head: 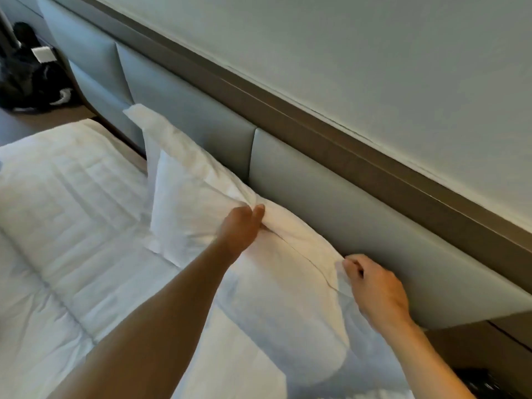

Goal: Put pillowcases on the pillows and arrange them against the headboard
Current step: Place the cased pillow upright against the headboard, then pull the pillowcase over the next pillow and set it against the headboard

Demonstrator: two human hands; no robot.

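Observation:
A white pillow in its pillowcase (pixel 288 286) leans against the grey padded headboard (pixel 359 226). My left hand (pixel 240 228) grips the top edge of this pillowcase near its middle. My right hand (pixel 374 289) pinches the same pillowcase at its near top corner, close to the headboard. A second white pillow (pixel 184 180) stands upright against the headboard just beyond the first, one corner pointing up.
The bed is covered by a white quilted duvet (pixel 66 211). A brown wooden ledge (pixel 316 125) runs above the headboard, under the pale wall. A dark bag (pixel 26 76) lies on the floor at the far left. A dark nightstand surface (pixel 495 355) sits at lower right.

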